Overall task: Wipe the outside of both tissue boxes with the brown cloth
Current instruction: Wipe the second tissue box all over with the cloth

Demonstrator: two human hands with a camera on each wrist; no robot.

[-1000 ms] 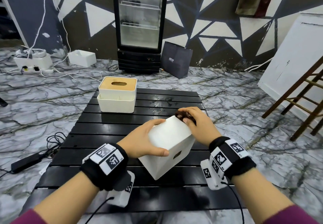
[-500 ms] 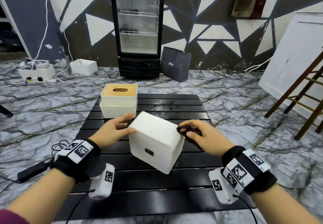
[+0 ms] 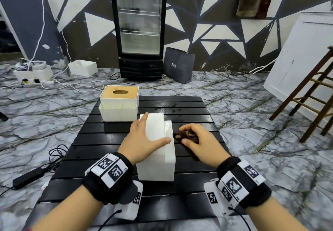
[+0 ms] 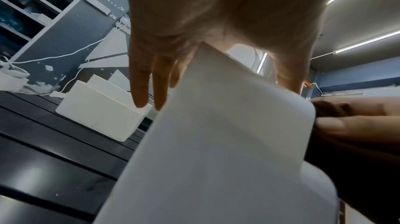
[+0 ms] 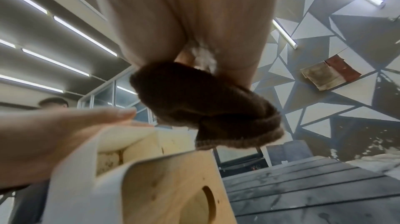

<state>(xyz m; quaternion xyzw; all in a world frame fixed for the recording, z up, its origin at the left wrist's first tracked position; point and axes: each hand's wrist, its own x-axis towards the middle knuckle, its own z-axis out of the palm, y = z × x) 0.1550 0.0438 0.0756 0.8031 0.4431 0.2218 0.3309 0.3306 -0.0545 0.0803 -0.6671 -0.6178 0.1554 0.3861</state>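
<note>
near tissue box (image 3: 156, 165): matt white plastic, pale wood lid face (image 5: 173, 185) | far tissue box (image 3: 119, 107): cream plastic, smooth wood lid | brown cloth (image 5: 205, 106): fuzzy knit | table (image 3: 100, 146): glossy black slats | floor (image 3: 252, 115): polished marble look

- We note a black slatted table (image 3: 111, 140) on marble-patterned floor (image 3: 45, 115);
- two white tissue boxes on it: upright one (image 3: 119, 111) far-left; tipped one (image 3: 156, 165) centre.
</note>
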